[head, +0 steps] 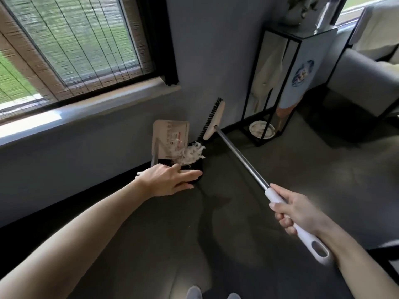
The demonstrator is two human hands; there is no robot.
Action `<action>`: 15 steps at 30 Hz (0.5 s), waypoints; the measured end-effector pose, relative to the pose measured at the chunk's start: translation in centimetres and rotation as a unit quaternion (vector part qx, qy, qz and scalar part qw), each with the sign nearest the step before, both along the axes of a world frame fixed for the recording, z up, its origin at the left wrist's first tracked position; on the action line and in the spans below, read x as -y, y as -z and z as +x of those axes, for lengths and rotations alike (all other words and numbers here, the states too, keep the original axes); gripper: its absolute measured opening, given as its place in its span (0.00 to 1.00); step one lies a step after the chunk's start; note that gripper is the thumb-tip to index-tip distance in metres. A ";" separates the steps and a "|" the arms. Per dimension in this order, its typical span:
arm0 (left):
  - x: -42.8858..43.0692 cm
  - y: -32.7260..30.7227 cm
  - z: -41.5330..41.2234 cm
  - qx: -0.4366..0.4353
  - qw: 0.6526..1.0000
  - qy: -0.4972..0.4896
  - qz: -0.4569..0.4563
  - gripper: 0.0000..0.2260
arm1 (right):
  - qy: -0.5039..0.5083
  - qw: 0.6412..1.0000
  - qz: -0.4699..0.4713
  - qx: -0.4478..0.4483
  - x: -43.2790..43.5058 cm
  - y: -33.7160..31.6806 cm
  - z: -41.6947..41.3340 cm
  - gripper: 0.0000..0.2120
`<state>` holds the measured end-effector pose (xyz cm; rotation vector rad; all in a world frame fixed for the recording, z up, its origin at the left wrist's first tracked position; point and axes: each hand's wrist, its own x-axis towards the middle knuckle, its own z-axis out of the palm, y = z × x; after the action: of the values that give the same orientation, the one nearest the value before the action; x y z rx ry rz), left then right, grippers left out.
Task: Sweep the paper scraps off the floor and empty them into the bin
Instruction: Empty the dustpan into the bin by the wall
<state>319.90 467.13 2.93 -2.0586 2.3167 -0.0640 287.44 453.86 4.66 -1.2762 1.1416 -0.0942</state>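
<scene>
A beige dustpan (172,134) is tipped up against the wall under the window. White paper scraps (191,155) spill from it into a small black bin (197,167) on the floor. My left hand (167,179) lies over the lower end of the dustpan's metal handle (154,157). It holds the handle under the palm, with the fingers reaching over the bin's near rim. My right hand (295,212) grips the white grip of the broom (241,157). The broom's brush head (212,118) is lifted off the floor, next to the wall behind the bin.
A black-framed glass stand (287,83) stands at the right of the corner, with a round white dish (261,130) at its foot. A grey sofa (362,80) is at the far right. A window ledge (86,108) runs along the left wall. The floor is dark.
</scene>
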 end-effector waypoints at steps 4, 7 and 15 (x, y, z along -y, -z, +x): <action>1.6 0.0 -0.1 -0.153 0.975 -0.060 0.147 0.24 | 0.009 1.000 0.005 -0.006 -0.2 0.8 0.7 0.31; 3.0 -0.1 -0.9 -0.262 0.924 -0.179 0.215 0.39 | 0.021 1.000 0.016 -0.002 -0.3 1.1 0.6 0.31; 4.2 1.7 -3.9 0.011 0.984 -0.081 0.161 0.36 | 0.031 0.999 0.022 -0.002 -1.0 1.9 0.0 0.30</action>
<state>316.03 462.95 1.18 -2.0534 1.9809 0.2740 287.47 454.82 2.73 -1.2033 1.1819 -0.1123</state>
